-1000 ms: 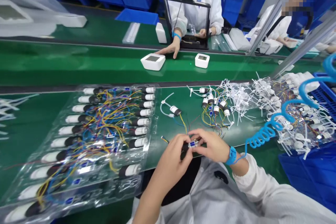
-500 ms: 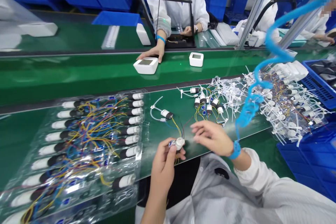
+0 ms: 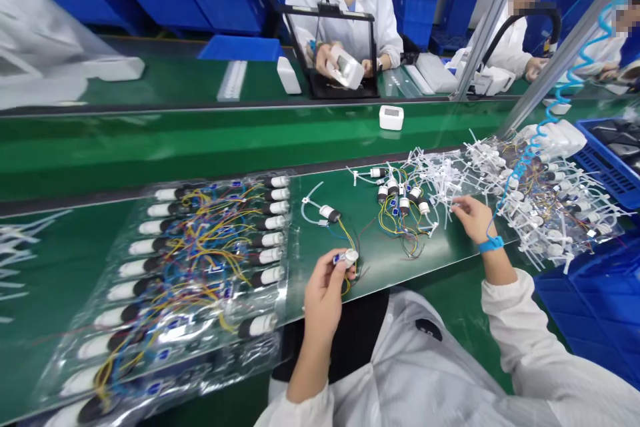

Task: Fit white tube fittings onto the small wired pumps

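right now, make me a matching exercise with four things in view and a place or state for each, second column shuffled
Column one
1. person's left hand
2. person's right hand
3. bright blue coiled cord
4. clear plastic sheet

Column two
A. running up from the right wrist
B. bearing rows of white-and-black cylinders
C. gripping a white round-ended part
D. at the edge of a pile of thin white plastic ties

Pairs: 1-C, 2-D, 3-A, 4-B
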`<state>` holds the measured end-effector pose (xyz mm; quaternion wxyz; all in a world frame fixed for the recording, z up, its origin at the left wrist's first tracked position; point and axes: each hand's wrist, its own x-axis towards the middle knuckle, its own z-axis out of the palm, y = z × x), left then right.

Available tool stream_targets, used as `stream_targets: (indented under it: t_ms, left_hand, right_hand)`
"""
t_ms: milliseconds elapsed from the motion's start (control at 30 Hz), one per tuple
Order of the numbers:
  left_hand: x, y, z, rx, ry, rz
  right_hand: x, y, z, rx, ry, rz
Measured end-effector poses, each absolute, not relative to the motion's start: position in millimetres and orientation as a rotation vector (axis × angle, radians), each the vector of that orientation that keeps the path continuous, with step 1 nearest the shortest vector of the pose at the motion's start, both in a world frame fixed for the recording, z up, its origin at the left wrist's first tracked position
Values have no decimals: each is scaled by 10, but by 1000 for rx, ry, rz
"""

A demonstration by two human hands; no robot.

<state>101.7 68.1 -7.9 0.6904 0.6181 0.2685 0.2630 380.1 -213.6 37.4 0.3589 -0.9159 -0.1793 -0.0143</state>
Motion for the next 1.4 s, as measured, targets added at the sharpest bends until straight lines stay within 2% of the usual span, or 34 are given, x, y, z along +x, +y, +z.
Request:
stream_targets:
  t_ms: [167, 367, 533, 767, 900, 1267, 1400]
  left_hand:
    - [982, 690, -97, 1352, 549, 546]
    - [1000, 686, -145, 1327, 539, 574]
    - [987, 677, -136, 1271, 497, 570]
    - [999, 685, -81, 1116, 421, 664]
    - [1061, 746, -44, 1068, 393, 672]
    - [1038, 787, -164, 1147, 421, 668]
    - [1068, 794, -142, 1055, 500, 720]
  right_hand:
    - [3875, -2162, 471, -2313, -518, 54]
    - [3734, -2351, 950, -2189, -786, 235]
    - [3426, -1814, 1185, -1805, -859, 435]
    - [3204, -479, 771, -1151, -721, 1075]
    - [3087, -42, 516, -925, -615, 1334]
    - [2961, 59, 185, -841, -325, 1417]
    - [2906, 40, 171, -909, -395, 1432]
